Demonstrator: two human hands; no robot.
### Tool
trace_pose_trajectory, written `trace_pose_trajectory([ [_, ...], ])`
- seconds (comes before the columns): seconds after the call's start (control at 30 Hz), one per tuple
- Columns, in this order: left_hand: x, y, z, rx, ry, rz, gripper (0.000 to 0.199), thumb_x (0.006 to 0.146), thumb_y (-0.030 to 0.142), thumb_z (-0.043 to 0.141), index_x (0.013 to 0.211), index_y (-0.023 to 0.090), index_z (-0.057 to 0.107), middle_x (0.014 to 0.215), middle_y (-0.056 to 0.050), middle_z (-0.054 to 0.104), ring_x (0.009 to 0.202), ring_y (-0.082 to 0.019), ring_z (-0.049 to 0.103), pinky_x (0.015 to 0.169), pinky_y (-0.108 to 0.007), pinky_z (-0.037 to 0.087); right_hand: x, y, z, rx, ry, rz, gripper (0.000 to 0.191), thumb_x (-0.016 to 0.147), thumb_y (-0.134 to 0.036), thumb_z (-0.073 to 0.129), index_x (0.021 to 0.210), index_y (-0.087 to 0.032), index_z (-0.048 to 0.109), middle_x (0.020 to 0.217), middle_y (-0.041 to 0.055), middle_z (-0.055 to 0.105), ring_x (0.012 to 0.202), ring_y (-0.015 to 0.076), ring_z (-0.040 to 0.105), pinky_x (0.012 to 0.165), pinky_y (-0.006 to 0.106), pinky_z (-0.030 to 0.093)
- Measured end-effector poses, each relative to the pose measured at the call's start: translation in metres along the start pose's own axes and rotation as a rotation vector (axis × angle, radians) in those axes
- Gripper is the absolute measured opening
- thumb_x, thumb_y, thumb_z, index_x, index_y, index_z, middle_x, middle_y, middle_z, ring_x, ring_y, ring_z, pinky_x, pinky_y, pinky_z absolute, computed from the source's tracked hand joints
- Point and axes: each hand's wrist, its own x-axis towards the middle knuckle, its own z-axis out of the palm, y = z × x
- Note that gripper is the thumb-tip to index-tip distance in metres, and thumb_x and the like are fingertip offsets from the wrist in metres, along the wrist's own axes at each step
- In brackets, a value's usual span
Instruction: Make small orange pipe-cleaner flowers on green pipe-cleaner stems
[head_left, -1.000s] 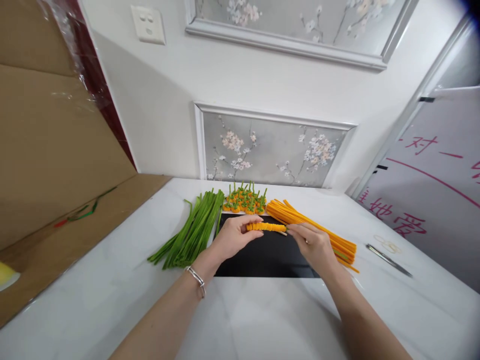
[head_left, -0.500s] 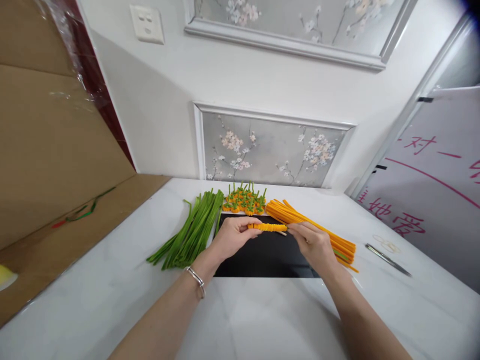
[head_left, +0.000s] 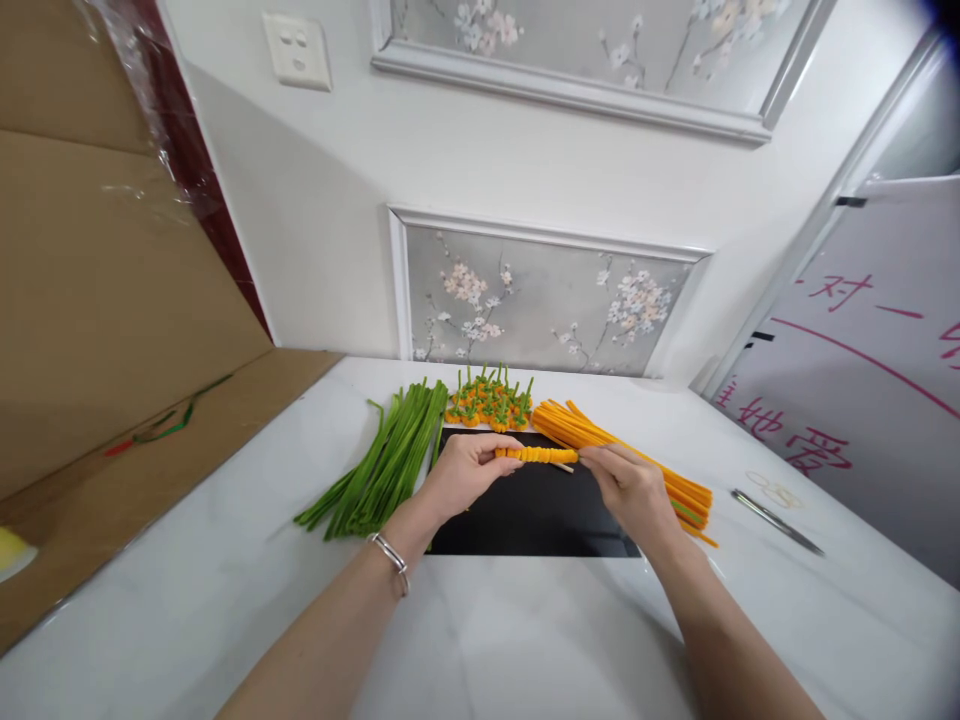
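An orange coiled pipe cleaner (head_left: pixel 547 455) stretches level between my two hands, above a black mat (head_left: pixel 525 515). My left hand (head_left: pixel 469 470) pinches its left end. At the other end, the fingertips of my right hand (head_left: pixel 626 480) are closed on it. A thin pale stick shows just below the coil near my right fingers; whether it runs inside the coil I cannot tell. Green pipe cleaners (head_left: pixel 386 460) lie in a loose bundle left of the mat, and straight orange pipe cleaners (head_left: pixel 622 445) lie behind my right hand.
Several small orange pieces with green stems (head_left: pixel 491 400) stand together at the mat's far edge. Tweezers (head_left: pixel 776 522) and pale rubber bands (head_left: pixel 774 489) lie at the right on the white marbled table (head_left: pixel 480 640). Cardboard (head_left: pixel 120 300) borders the left side, and a wall rises behind.
My right hand has shifted very slightly to the right, and the coil reaches a little further that way. My left hand keeps its pinch in the same place.
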Motion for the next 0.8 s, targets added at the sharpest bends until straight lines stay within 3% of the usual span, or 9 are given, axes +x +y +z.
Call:
trace_pose_trajectory([
  [0.43, -0.001, 0.0, 0.006, 0.057, -0.01, -0.012, 0.025, 0.075, 0.023, 0.068, 0.098, 0.017, 0.076, 0.084, -0.004, 0.075, 0.071, -0.016, 0.068, 0.069, -0.025, 0.055, 0.0, -0.011, 0.009, 0.048, -0.061, -0.016, 0.022, 0.095, -0.022, 0.049, 0.093, -0.021, 0.071, 0.086, 0.0065, 0.073, 0.077, 0.0185, 0.07, 0.07, 0.03, 0.06],
  [0.63, 0.001, -0.002, 0.0, 0.035, 0.025, -0.01, 0.023, 0.075, 0.025, 0.07, 0.095, 0.017, 0.076, 0.089, -0.005, 0.076, 0.076, -0.018, 0.07, 0.074, -0.028, 0.056, 0.0, -0.004, 0.004, 0.065, -0.131, 0.04, 0.021, 0.092, -0.024, 0.054, 0.109, -0.022, 0.067, 0.101, 0.0067, 0.073, 0.089, 0.021, 0.071, 0.08, 0.033, 0.059],
  [0.8, 0.001, -0.002, -0.001, 0.048, 0.047, -0.015, 0.023, 0.075, 0.025, 0.071, 0.096, 0.017, 0.076, 0.09, -0.005, 0.076, 0.076, -0.018, 0.071, 0.075, -0.028, 0.056, -0.001, 0.001, 0.002, 0.058, -0.09, 0.051, 0.02, 0.094, -0.026, 0.051, 0.091, -0.022, 0.07, 0.089, 0.0056, 0.074, 0.08, 0.0209, 0.072, 0.075, 0.034, 0.06],
])
